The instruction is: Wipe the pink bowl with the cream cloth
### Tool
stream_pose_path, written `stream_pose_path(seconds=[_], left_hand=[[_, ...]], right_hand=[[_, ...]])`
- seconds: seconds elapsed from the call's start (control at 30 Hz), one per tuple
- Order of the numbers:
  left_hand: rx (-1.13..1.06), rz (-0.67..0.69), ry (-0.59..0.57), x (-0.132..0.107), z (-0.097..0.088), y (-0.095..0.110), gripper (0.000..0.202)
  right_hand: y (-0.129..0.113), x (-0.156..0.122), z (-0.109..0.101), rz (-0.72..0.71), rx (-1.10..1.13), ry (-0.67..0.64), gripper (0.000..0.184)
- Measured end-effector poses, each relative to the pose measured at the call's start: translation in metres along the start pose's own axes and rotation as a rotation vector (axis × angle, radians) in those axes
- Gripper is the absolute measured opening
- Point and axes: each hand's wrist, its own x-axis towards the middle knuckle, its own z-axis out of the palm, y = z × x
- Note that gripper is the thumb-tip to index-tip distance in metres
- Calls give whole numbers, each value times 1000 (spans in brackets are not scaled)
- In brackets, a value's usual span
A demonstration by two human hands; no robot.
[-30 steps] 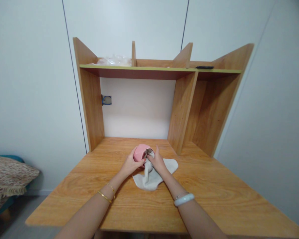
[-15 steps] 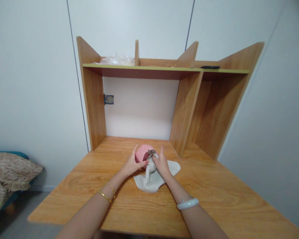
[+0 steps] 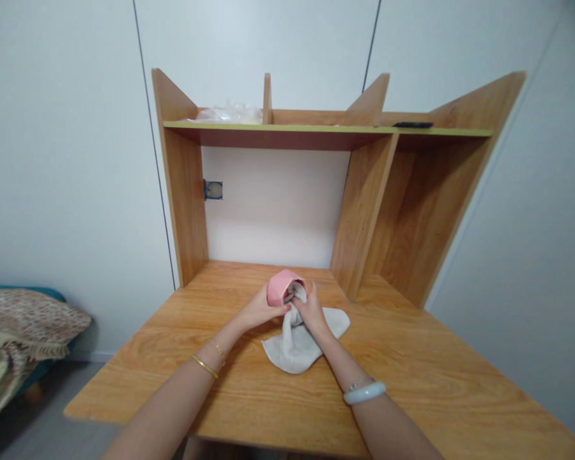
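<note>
My left hand (image 3: 262, 309) is wrapped round a pink cup (image 3: 280, 287), holding it tipped on its side above the wooden desk (image 3: 412, 364). Its mouth faces my right hand (image 3: 310, 310). My right hand is closed on a bunched part of a pale grey cloth (image 3: 294, 342) and pushes it into the cup's mouth. The loose part of the cloth lies spread on the desk below both hands. Thin gold bangles sit on my left wrist. A pale bracelet is on my right wrist.
The desk carries a wooden hutch (image 3: 364, 191) with upright dividers and a top shelf. Crumpled clear plastic (image 3: 227, 114) lies on the shelf's left part, a flat dark object (image 3: 413, 124) on its right. A bed with a patterned blanket (image 3: 19, 319) stands at the far left.
The cup has tipped up a little and the cloth sits deeper in its mouth. My right hand's fingers have curled tighter round the cloth. The view has shifted slightly.
</note>
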Motion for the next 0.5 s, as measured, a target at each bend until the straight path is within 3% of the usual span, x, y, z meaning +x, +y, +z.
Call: stream_pose_path(seconds=[0.17, 0.33, 0.5], left_hand=[[146, 8, 163, -7, 5, -4, 61], [210, -6, 119, -8, 3, -6, 55], [262, 2, 71, -13, -1, 7, 54]], right_hand=[[-4, -1, -3, -15, -56, 31, 87], [-4, -1, -9, -63, -82, 41, 87], [-18, -9, -16, -64, -178, -16, 86]])
